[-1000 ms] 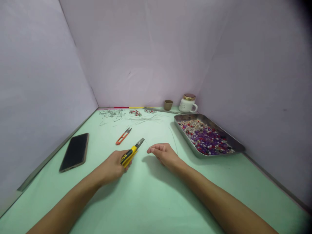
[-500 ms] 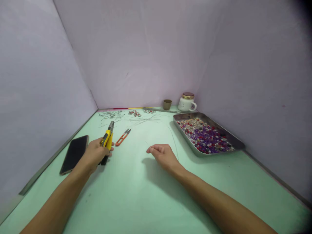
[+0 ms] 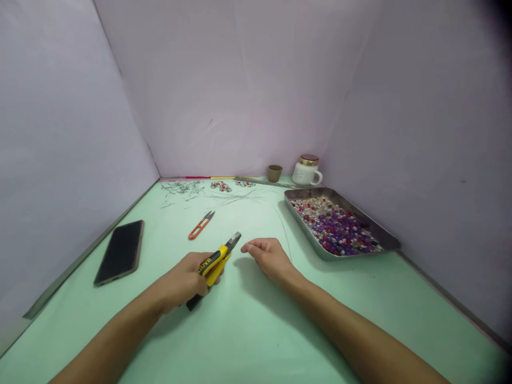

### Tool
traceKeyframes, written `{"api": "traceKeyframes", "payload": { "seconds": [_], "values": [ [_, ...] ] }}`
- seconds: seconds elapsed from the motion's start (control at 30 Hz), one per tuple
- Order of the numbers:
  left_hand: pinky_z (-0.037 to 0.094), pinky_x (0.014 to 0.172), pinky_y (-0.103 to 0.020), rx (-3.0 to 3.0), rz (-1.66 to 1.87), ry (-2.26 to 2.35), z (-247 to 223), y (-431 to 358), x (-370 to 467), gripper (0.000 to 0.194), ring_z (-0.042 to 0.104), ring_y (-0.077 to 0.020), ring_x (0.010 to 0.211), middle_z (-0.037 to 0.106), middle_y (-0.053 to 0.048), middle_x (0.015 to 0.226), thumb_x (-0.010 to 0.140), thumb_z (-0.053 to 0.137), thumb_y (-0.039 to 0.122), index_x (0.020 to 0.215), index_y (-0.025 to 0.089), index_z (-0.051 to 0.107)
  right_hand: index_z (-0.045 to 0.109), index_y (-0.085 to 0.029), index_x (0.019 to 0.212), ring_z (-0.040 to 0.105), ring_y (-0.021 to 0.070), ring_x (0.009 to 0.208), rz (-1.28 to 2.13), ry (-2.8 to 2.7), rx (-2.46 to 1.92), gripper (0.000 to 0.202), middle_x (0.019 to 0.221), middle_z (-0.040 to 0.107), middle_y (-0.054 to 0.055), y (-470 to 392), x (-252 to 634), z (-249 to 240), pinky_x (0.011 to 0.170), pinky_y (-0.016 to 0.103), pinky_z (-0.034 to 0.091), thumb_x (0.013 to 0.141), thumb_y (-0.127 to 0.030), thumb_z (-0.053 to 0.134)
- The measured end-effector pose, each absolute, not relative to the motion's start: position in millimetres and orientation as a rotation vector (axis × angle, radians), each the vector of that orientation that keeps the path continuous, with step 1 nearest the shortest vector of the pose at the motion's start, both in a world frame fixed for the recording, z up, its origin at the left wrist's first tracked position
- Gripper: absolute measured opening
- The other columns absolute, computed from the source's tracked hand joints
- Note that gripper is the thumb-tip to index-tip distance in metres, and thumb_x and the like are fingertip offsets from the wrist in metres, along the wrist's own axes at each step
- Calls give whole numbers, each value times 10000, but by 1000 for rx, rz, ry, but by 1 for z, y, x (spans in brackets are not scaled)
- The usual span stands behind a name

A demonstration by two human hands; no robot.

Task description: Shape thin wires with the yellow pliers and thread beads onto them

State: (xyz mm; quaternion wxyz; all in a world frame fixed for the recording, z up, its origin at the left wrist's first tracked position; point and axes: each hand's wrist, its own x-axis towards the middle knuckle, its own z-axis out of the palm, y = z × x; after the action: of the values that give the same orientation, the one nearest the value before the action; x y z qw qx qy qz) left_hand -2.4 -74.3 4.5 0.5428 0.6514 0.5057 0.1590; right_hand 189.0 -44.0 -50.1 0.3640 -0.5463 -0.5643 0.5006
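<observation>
My left hand [image 3: 188,280] is wrapped round yellow-and-black pliers [image 3: 216,261]. The jaws point up and right, just short of my right hand's fingertips. My right hand [image 3: 270,257] is closed in a pinch above the green table; a fine wire strand showed at its fingertips a moment earlier and is hardly visible now. Beyond the pliers lie orange thread snips [image 3: 201,225]. Loose thin wires [image 3: 236,197] are spread farther back, close to small clusters of red and clear beads [image 3: 221,186].
At right stands a metal tray [image 3: 308,234] of purple, red and pale beads. A black phone [image 3: 120,253] lies at left. A small brown cup [image 3: 274,173] and a lidded white mug [image 3: 305,172] stand at the back. Short wire pieces [image 3: 182,188] lie back left. Walls enclose three sides.
My left hand has carried the pliers right and nearer to me, from beside the phone to close by my right fingertips. My right hand has stayed almost still.
</observation>
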Motion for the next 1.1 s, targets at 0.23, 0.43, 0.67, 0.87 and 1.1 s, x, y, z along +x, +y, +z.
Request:
{"api": "traceKeyframes", "payload": {
  "seconds": [0.23,0.43,0.67,0.87,1.1],
  "values": [
    [285,486,-217,1693,433,1286,-5,-71,2,149,391,-99,530,466,42,586,515,434,77,627,167,472,642,-141,744,220,52,353,1278,-1485,-1385,223,382,303,-78,-43,191,-45,358,187,160,702,-271,467],
    [366,504,-243,1421,786,1743,-13,-43,-30,223,502,-144,565,546,-5,637,516,499,95,732,145,524,639,-142,694,227,54,362,1256,-1514,-1411,211,393,298,-74,-50,190,-38,365,190,172,696,-265,468],
    [426,601,-283,1326,607,1286,-1,-62,-19,262,547,-186,700,596,-26,732,508,548,78,759,149,563,646,-150,727,222,58,332,1209,-1450,-1444,234,343,291,-84,-44,190,-48,375,203,177,703,-295,465],
    [387,603,-260,1350,523,1178,-2,-74,-5,263,516,-167,717,563,-1,731,488,504,43,722,154,546,644,-146,731,216,52,339,1227,-1470,-1403,233,358,292,-85,-48,188,-47,371,200,163,703,-308,479],
    [297,518,-222,1503,492,1189,-6,-74,-6,237,428,-114,586,514,23,639,491,460,43,694,150,519,639,-144,726,216,49,323,1287,-1464,-1401,218,346,296,-89,-49,187,-45,352,196,150,693,-293,483]
  ]
}}
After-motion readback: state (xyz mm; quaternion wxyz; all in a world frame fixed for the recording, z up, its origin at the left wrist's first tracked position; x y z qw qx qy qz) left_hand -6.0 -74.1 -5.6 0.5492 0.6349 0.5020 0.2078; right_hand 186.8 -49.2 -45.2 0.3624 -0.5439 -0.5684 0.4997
